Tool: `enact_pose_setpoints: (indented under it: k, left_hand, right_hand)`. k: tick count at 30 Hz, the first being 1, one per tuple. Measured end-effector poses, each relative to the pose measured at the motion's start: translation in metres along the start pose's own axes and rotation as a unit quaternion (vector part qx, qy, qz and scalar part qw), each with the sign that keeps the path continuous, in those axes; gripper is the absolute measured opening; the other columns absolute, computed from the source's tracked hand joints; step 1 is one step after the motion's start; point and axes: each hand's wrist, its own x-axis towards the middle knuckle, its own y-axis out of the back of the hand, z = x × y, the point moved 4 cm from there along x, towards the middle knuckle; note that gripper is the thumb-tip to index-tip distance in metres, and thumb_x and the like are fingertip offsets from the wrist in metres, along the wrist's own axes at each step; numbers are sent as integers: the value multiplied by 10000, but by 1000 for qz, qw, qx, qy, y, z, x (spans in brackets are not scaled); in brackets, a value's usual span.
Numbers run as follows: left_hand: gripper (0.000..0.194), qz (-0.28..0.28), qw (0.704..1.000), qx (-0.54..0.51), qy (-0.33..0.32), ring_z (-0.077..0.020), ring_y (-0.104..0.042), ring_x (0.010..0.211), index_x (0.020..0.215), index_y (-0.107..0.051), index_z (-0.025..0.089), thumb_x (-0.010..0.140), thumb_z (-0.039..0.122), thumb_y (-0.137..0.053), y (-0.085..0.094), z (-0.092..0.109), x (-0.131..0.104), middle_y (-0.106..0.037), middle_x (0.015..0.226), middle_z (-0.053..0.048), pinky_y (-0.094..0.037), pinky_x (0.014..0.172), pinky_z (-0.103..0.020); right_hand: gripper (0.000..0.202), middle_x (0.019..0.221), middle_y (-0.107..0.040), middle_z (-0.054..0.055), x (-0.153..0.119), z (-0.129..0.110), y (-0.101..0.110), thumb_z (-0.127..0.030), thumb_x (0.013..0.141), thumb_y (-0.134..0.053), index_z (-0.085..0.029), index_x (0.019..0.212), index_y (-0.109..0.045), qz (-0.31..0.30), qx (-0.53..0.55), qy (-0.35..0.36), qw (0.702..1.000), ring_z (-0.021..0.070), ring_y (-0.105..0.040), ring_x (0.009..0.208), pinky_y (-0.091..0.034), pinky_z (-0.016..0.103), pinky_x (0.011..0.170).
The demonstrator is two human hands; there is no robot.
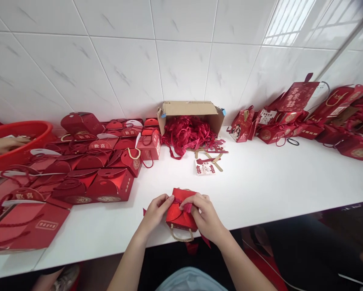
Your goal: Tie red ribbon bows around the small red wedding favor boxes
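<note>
A small red gift box (pixel 175 218) with twisted rope handles (pixel 181 239) sits at the table's front edge, between my two hands. Dark red ribbon (pixel 187 207) runs across its top, and loose ends hang out at both sides. My left hand (pixel 154 211) pinches the ribbon at the box's upper left. On the other side, my right hand (pixel 206 214) has its fingers closed on the ribbon over the middle of the lid. The fingers partly hide where the ribbon crosses.
Rows of red gift boxes (pixel 108 184) fill the left side. Behind my hands, a cardboard box (pixel 187 108) lies open with tangled red ribbons (pixel 187 131); cards (pixel 205 167) lie before it. More red boxes (pixel 296 97) stand right. Another person's hand (pixel 8 144) reaches into a red basin (pixel 38 131).
</note>
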Motion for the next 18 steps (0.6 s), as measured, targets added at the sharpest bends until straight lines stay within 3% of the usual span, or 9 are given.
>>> enact_pose_setpoints:
  k: [5, 9, 13, 16, 18]
  left_hand:
    - [379, 10, 1000, -4, -24, -97, -362, 536, 560, -448, 178, 788, 441, -596, 7, 19, -14, -380, 535, 49, -324, 526, -221]
    - [331, -42, 992, 71, -94, -114, -431, 533, 542, -516, 180, 802, 370, -594, 6, 52, -31, -467, 524, 28, -381, 543, -235]
    - [214, -66, 976, 131, -158, -140, -557, 570, 650, -674, 196, 812, 315, -599, -4, 85, -36, -635, 594, 3, -472, 613, -255]
    - [226, -94, 969, 138, -184, -173, -635, 679, 723, -735, 201, 839, 312, -577, -16, 102, -25, -720, 713, -25, -513, 677, -269]
    - [239, -113, 970, 120, -177, -189, -656, 743, 818, -754, 194, 855, 334, -564, -22, 106, -14, -736, 786, -42, -525, 694, -275]
  right_hand:
    - [184, 723, -688, 9, 5, 0, -6, -162, 858, -479, -201, 856, -659, 93, 19, -72, 993, 151, -587, 643, -414, 303, 691]
    - [172, 651, -658, 18, 8, -4, -10, -162, 793, -522, -188, 823, -690, 146, -66, -93, 983, 165, -573, 596, -409, 313, 651]
    - [212, 787, -709, 33, 9, -11, -8, -154, 818, -511, -214, 901, -697, 83, -81, -43, 992, 199, -619, 757, -400, 361, 769]
    - [214, 895, -711, 27, 6, -14, -7, -167, 823, -536, -238, 972, -673, 23, -35, 0, 999, 208, -613, 854, -400, 352, 787]
    - [148, 876, -697, 28, 5, -13, -6, -192, 821, -566, -225, 927, -665, 24, -18, 1, 1000, 203, -608, 830, -407, 336, 758]
